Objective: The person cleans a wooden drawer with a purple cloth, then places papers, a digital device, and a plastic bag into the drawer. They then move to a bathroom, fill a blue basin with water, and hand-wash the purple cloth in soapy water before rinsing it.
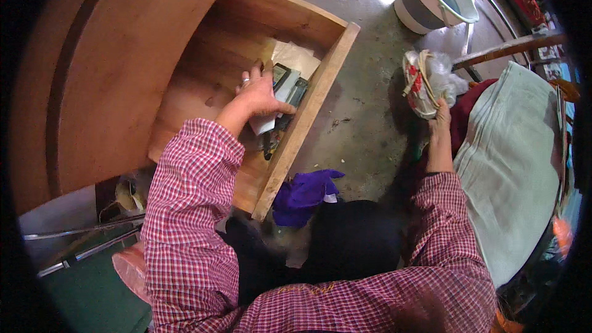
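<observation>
A wooden drawer (311,122) is pulled out of a wooden cabinet (125,78). My left hand (259,95), with a ring on one finger, reaches into it with spread fingers. It lies over a white item (263,125) and beside dark and pale flat objects (287,82); whether it touches them I cannot tell. A sheet of cream paper (296,58) lies in the far corner. Out to the right, my right hand (441,115) grips a clear plastic bag bundle (423,90) with red marks and a beige cord (424,69).
A purple cloth (303,196) lies on the concrete floor (365,138) by the drawer. A grey-and-white bucket (421,2) stands at the upper right. Pale green fabric (513,171) drapes along the right side. A pink container (129,268) is at lower left.
</observation>
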`<state>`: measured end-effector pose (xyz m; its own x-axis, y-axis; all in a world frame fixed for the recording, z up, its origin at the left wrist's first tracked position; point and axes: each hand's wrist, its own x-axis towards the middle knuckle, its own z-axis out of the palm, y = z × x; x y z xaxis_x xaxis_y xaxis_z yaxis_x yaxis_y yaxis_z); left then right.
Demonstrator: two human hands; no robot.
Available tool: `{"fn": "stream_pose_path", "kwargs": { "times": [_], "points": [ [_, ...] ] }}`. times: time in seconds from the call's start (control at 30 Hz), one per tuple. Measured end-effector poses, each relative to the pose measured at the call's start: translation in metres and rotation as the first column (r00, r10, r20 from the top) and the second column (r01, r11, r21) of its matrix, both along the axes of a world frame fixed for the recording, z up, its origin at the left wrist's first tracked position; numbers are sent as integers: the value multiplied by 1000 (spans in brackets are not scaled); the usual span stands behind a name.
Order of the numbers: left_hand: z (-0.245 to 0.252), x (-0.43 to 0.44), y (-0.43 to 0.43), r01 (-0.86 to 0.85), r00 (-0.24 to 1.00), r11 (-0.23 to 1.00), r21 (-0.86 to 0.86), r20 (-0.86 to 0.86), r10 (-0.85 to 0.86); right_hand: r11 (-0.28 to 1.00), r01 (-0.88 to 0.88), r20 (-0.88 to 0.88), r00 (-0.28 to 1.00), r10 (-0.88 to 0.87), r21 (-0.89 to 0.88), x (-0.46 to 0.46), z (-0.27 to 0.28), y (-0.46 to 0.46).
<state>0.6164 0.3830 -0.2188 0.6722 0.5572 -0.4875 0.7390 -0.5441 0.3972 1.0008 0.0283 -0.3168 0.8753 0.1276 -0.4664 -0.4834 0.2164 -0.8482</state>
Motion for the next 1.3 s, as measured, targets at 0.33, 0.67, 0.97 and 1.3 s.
{"fn": "stream_pose_path", "kwargs": {
  "times": [0.33,0.67,0.97,1.3],
  "points": [
    [111,-69,17,184,674,212,-960,280,684,578,-814,460,492,739,-58,-146,232,136],
    [54,-135,51,53,623,758,-650,615,484,132,-553,189,-47,981,-823,-325,172,254],
    [-114,-101,138,109,915,983,-150,403,-40,-265,-270,-193,-264,945,-926,-285,187,254],
    [-101,-73,68,467,838,880,89,-361,-408,299,623,666,515,539,-723,-58,343,2]
  ]
}}
